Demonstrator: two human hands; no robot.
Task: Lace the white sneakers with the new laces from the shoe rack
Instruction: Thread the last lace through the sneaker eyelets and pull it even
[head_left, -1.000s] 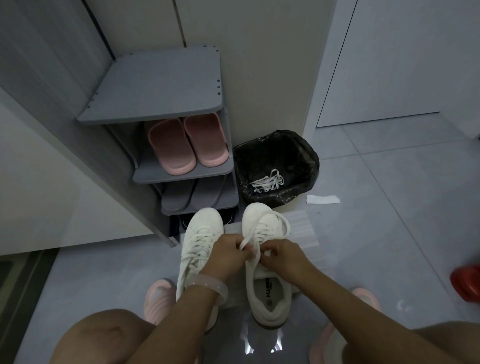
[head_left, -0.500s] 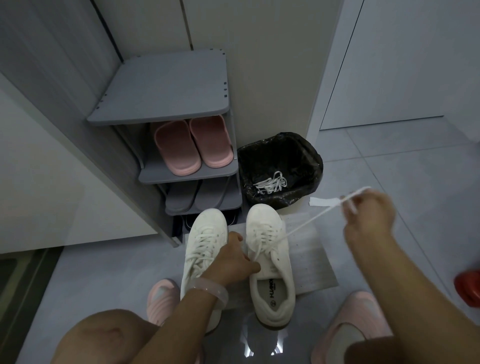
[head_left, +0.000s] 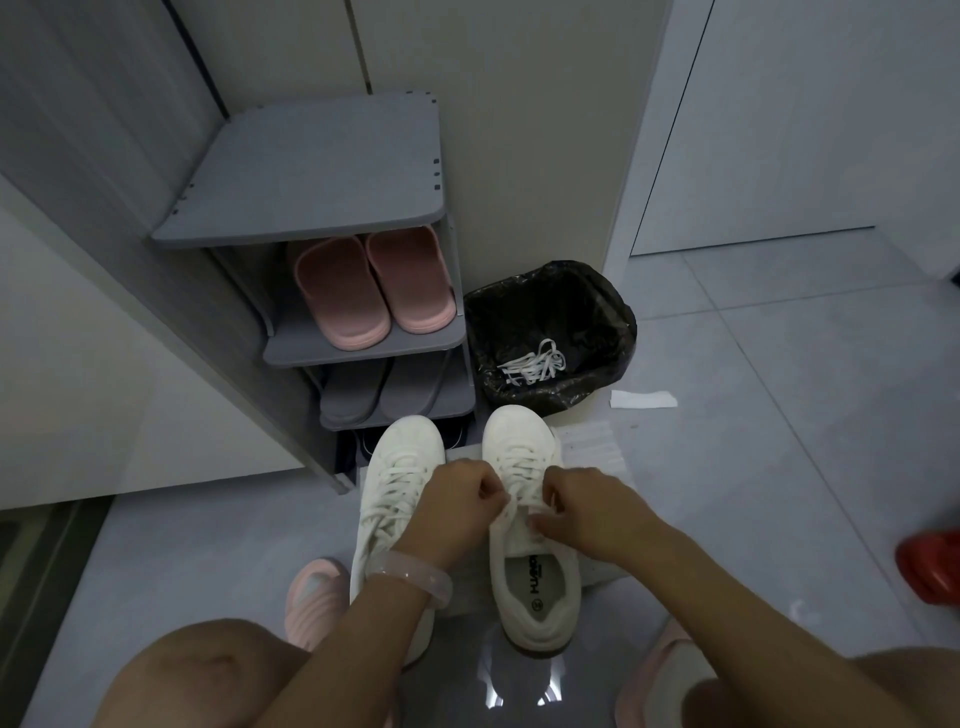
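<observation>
Head view: both hands' fingers, left hand (head_left: 457, 506) and right hand (head_left: 587, 506), pinch the right sneaker's (head_left: 530, 525) lace (head_left: 511, 470).

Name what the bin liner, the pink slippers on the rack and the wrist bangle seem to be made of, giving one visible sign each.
Bin liner: thin black plastic film, crinkled and faintly glossy.
Pink slippers: probably moulded foam or rubber, matte and seamless.
Wrist bangle: translucent pale material, perhaps resin or stone; light passes through it.
</observation>
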